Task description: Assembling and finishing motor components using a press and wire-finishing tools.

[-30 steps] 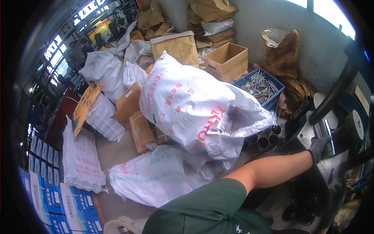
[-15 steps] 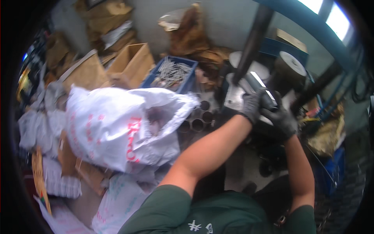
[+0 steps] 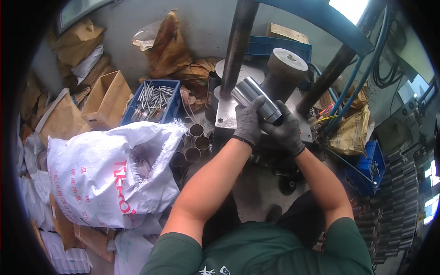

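Observation:
A shiny metal cylinder [image 3: 250,93] is tilted between my two gloved hands, above the steel base plate [image 3: 226,120] of a machine with thick dark columns. The fingers of my left hand [image 3: 249,123] wrap its left side. My right hand [image 3: 286,130] grips the lower right end, where a narrow groove rings the metal. Both hands wear dark grey gloves. Just behind the cylinder stands a stout round machine part [image 3: 288,64] with a pale flat top. Part of the plate is hidden under my hands.
To the left sits a white woven sack [image 3: 101,169] with an open mouth. Several metal tubes [image 3: 193,153] stand by it. Behind are a blue bin [image 3: 156,103] of metal pins and a wooden box [image 3: 107,98]. Stacked cylinders [image 3: 389,206] and a blue crate [image 3: 366,167] lie right.
The view has swung right, so the surroundings sit farther left in the picture. My hands still grip the cylinder, which now shows more of its length.

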### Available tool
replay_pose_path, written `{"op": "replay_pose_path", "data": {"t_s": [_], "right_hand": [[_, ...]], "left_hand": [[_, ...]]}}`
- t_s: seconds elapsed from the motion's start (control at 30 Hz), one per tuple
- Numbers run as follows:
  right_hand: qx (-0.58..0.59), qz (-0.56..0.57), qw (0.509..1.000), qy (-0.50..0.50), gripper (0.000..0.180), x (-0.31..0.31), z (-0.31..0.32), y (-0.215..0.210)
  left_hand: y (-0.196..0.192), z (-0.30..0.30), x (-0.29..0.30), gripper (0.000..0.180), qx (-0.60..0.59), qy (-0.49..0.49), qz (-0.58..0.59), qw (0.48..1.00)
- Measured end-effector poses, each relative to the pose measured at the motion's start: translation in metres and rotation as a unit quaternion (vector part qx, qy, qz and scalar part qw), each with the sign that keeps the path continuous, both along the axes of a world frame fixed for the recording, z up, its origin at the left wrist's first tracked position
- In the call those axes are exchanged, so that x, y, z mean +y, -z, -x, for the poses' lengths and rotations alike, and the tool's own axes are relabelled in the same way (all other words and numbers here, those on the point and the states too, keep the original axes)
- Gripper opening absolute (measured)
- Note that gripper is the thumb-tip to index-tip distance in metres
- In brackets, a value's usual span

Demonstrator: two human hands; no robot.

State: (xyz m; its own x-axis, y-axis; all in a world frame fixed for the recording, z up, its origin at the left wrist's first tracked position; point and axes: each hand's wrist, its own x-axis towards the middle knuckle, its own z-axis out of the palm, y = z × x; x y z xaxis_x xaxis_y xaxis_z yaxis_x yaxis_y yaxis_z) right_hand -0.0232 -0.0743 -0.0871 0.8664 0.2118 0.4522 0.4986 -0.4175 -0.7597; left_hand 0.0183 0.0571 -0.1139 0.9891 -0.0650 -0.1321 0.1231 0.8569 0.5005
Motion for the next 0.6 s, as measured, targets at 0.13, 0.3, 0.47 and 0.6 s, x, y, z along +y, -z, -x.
{"op": "replay_pose_path", "data": {"t_s": [0.13, 0.3, 0.47, 0.6], "right_hand": [[-0.006, 0.016, 1.0, 0.01, 0.06, -0.003, 0.0, 0.001], [0.033, -0.142, 0.989, -0.033, 0.061, 0.007, -0.009, 0.018], [0.057, -0.133, 0.99, 0.005, 0.071, 0.002, -0.033, 0.054], [0.04, 0.086, 0.99, 0.108, 0.09, -0.026, -0.073, 0.1]], "left_hand": [[-0.003, 0.002, 0.002, 0.061, -0.053, -0.021, -0.048, 0.997], [-0.013, 0.002, 0.002, 0.063, -0.084, -0.051, -0.098, 0.99], [0.004, -0.033, 0.02, 0.066, -0.019, -0.147, -0.274, 0.95], [0.017, -0.044, 0.034, 0.054, 0.047, -0.146, -0.255, 0.955]]}}
